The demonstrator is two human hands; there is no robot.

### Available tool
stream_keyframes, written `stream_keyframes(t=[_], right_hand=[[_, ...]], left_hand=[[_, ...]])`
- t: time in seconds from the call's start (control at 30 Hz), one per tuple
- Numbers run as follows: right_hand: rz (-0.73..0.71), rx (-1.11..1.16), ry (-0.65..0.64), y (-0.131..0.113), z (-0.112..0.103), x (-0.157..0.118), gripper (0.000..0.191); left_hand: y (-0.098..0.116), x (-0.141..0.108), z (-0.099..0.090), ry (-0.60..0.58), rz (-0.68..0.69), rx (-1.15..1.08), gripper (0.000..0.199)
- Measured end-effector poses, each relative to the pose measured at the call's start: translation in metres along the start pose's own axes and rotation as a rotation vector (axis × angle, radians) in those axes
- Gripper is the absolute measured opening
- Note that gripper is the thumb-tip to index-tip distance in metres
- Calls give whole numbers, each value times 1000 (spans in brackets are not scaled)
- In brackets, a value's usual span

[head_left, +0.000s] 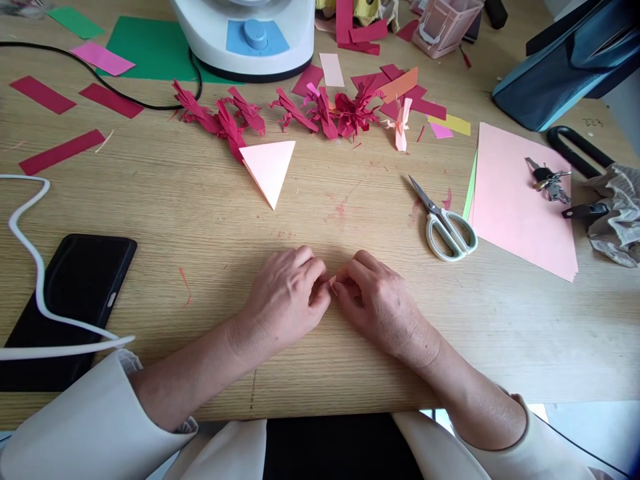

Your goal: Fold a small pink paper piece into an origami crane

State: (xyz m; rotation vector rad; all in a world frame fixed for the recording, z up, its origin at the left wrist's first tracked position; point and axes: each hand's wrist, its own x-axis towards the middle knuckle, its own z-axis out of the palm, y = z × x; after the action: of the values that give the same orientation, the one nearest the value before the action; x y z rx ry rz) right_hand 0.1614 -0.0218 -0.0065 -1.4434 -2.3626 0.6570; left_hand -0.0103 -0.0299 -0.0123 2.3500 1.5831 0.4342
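My left hand (287, 297) and my right hand (377, 300) meet over the wooden table, fingertips pinched close together. Between them shows a tiny bit of light orange-pink paper (332, 283); most of it is hidden by my fingers. Beyond my hands lies a folded pale pink paper triangle (270, 170). Behind it runs a row of crumpled, twisted crimson paper pieces (295, 113), with a light pink twisted piece (401, 125) at its right end. White-handled scissors (447, 230) lie to the right, blades pointing away.
A black phone (75, 293) and white cable (30, 247) are at left. Crimson strips (44, 95) and green paper (145, 47) lie behind. A white device (250, 40) stands at the back. Pink sheets (520, 213), keys (550, 181) and a blue bag (575, 67) are at right.
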Motion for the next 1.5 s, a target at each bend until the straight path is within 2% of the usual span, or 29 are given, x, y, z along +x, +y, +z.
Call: stream_keyframes(t=[0.23, 0.43, 0.6, 0.67, 0.77, 0.9, 1.03, 1.23, 1.5], right_hand=[[13, -70, 7, -1, 3, 1, 11], [-7, -21, 2, 0, 2, 1, 9], [-21, 33, 4, 1, -1, 1, 14], [-16, 47, 13, 1, -2, 1, 16], [0, 60, 12, 2, -2, 1, 15], [17, 70, 4, 2, -1, 2, 11], [9, 95, 6, 4, -3, 2, 13], [-39, 208, -47, 14, -14, 2, 15], [-59, 209, -51, 18, -18, 4, 18]], left_hand=[[2, 2, 1, -7, -40, 48, 11], [3, 4, 3, 13, -34, 63, 15], [-1, 3, 2, 33, -23, 23, 12], [-5, -2, 1, 54, 18, -39, 11], [-12, -12, -1, 77, 146, -124, 19], [-16, -24, -2, 103, 317, -23, 28], [-14, -27, -1, 84, 362, 116, 21], [-7, -26, -7, 33, 443, 276, 27], [-7, -29, -7, 3, 518, 348, 29]])
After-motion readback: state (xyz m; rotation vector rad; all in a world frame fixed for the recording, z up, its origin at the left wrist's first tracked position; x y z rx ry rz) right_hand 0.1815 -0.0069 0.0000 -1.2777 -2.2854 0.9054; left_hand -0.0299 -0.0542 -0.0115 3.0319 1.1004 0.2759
